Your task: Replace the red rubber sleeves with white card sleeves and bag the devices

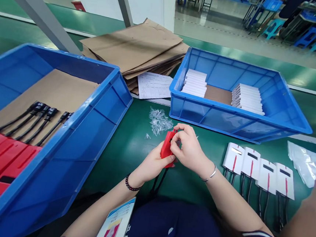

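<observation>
My left hand (151, 164) is wrapped round a red plastic housing (166, 146) with black cables (159, 181) hanging from its lower end. The thumb lies across the front of it. At the housing's upper part, my right hand (188, 147) has its fingertips pinched together; any small piece between them is hidden. Just beyond the hands, a loose heap of small clear plastic pieces (159, 121) lies on the green tabletop (133, 142).
A blue bin (101, 128) at left holds red housings (7, 160) with black cables. Another blue bin (219, 118) holds white parts (195, 83). Brown cardboard sheets (136, 46) and a printed paper (154, 85) lie behind. At right are several white devices (250, 163), plastic bags (306, 163) and another person's arm (302, 219).
</observation>
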